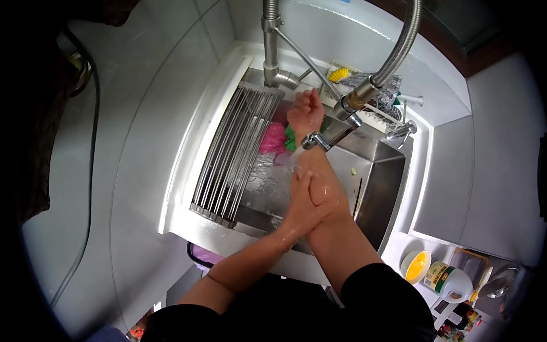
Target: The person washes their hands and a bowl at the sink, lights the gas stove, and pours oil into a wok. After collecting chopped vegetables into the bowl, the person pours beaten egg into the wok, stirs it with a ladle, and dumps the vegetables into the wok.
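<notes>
Black sleeves (387, 293), two of them, end above two bare arms reaching over one steel sink (262, 194). The left hand (307, 212) is closed around the right forearm (326, 185), its thumb and fingers spread wide across the wet skin. The right forearm lies over the sink, running up and away from that grip to the right hand (306, 117), whose fingers are partly curled; how far they close cannot be told, and no object shows in them.

Just beyond the grip, one metal nozzle (313, 141) hangs over the right wrist; one ribbed hose (407, 34) arches above it. Left of the grip are one slatted metal rack (233, 154) across the sink and, nearer the right hand, one pink item (273, 138) beside one green item (290, 138). To the right of the grip, one pale scrap (353, 171) lies on the sink floor. Farther beyond, one yellow scrubber (338, 74) sits at the back, with one smaller tap (401, 132) to its right. Well apart, at lower right, stand one bowl (407, 262) with yellow-orange contents and one plastic jug (454, 285).
</notes>
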`<action>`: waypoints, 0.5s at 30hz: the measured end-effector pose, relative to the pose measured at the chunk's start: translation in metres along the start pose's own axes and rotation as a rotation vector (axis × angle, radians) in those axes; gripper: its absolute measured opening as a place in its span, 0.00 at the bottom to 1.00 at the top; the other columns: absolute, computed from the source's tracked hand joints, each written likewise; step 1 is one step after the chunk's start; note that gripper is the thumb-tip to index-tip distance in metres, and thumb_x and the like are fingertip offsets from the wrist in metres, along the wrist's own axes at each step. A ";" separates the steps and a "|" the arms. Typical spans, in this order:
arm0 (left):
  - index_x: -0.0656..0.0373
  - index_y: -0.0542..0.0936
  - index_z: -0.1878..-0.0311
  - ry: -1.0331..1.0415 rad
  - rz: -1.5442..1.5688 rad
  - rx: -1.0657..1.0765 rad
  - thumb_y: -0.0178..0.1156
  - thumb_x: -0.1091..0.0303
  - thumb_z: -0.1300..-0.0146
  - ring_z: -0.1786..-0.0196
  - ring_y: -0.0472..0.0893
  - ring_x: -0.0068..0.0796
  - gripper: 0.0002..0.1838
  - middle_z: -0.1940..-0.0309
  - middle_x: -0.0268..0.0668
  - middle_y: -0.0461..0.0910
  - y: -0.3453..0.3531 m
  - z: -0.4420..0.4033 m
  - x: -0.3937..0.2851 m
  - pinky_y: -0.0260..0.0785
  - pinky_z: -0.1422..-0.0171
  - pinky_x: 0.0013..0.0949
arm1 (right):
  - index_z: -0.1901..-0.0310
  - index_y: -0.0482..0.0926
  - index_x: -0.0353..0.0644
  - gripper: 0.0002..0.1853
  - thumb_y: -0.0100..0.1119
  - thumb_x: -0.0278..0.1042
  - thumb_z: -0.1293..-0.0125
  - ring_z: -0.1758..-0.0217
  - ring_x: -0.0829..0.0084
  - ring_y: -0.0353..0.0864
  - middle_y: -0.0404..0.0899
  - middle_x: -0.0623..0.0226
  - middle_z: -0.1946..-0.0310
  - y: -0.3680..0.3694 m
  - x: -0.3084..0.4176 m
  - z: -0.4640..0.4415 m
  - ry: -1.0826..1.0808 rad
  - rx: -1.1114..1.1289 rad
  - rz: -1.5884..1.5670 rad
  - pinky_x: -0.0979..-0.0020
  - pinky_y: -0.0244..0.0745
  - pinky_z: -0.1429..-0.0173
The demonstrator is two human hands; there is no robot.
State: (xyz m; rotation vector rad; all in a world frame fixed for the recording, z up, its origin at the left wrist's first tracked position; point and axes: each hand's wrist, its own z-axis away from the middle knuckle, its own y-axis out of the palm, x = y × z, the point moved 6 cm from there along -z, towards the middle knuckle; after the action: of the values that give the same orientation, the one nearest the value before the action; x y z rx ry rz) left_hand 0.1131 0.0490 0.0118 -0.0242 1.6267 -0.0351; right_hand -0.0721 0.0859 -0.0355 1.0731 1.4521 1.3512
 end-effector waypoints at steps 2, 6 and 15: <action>0.63 0.52 0.39 0.158 -0.156 0.007 0.59 0.60 0.47 0.43 0.66 0.39 0.37 0.45 0.47 0.62 -0.002 -0.004 0.002 0.61 0.44 0.31 | 0.71 0.73 0.41 0.15 0.42 0.43 0.35 0.84 0.82 0.66 0.66 0.73 0.82 -0.004 -0.006 0.000 0.008 0.099 -0.017 0.82 0.64 0.79; 0.69 0.54 0.42 -0.411 0.197 0.100 0.64 0.59 0.54 0.53 0.73 0.40 0.41 0.53 0.49 0.69 -0.021 -0.085 0.065 0.65 0.51 0.34 | 0.70 0.73 0.39 0.15 0.42 0.42 0.35 0.79 0.81 0.70 0.69 0.72 0.79 -0.016 -0.029 0.007 0.074 0.104 -0.144 0.82 0.67 0.76; 0.67 0.52 0.44 -0.055 0.085 -0.059 0.65 0.68 0.57 0.44 0.64 0.35 0.40 0.49 0.48 0.63 -0.008 -0.028 0.028 0.55 0.40 0.30 | 0.67 0.74 0.41 0.15 0.42 0.43 0.35 0.74 0.80 0.74 0.71 0.72 0.77 -0.010 -0.015 0.011 -0.002 0.126 -0.045 0.80 0.69 0.73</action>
State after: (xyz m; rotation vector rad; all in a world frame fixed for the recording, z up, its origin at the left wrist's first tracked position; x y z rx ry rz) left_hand 0.0833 0.0400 -0.0145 -0.0014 1.5724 0.0784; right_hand -0.0575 0.0735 -0.0455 1.1149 1.5675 1.2402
